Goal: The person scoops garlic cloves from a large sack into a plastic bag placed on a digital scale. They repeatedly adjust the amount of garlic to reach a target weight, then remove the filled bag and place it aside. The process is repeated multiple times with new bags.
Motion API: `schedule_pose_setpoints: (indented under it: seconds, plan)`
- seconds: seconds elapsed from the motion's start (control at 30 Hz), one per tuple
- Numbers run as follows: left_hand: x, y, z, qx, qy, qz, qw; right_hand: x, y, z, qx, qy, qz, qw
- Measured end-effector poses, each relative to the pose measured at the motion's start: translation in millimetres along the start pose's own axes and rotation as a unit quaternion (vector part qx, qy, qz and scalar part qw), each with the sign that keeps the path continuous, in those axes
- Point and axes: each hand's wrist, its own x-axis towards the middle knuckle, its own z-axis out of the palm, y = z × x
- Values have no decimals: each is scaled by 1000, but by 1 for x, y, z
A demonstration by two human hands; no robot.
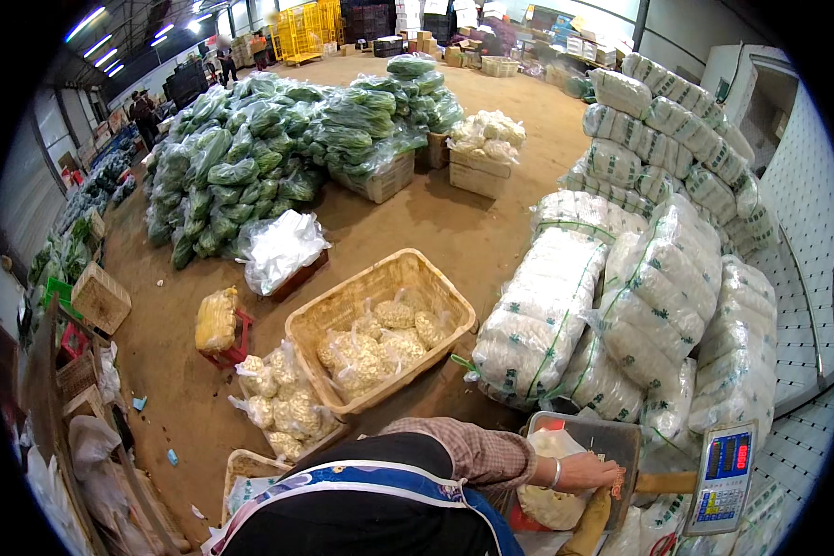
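Observation:
My left hand, bare with a bracelet at the wrist, reaches from a plaid sleeve over the platform scale. Its fingers are closed at the gathered top of a clear plastic bag of pale food pieces. An orange-red strip shows at the fingertips. From the bottom edge a tan form, seemingly my right hand in a glove, meets the left hand; its fingers are hidden. Under the bag lies something red. The scale's lit display stands to the right on a tan-wrapped post.
A yellowish plastic crate holds several knotted bags, with more bags beside it. Bulky wrapped bales crowd the scale's far side. Bagged green vegetables are heaped farther off. A red stool carries a yellowish bundle.

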Motion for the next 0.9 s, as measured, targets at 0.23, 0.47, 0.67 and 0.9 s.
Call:
schedule_pose_setpoints:
  seconds: [0.23,0.47,0.67,0.9]
  plan:
    - [5,-8,-2,76,49,87,992,-6,-35,27,23,3,-67,997]
    - [-12,-18,1,59,21,60,996,36,23,-22,-145,147,-126,970]
    - [-89,-60,32,25,-78,-91,992,49,101,-97,-256,269,20,928]
    - [-70,-74,67,-243,-63,-39,967,49,57,-53,-39,286,-17,957]
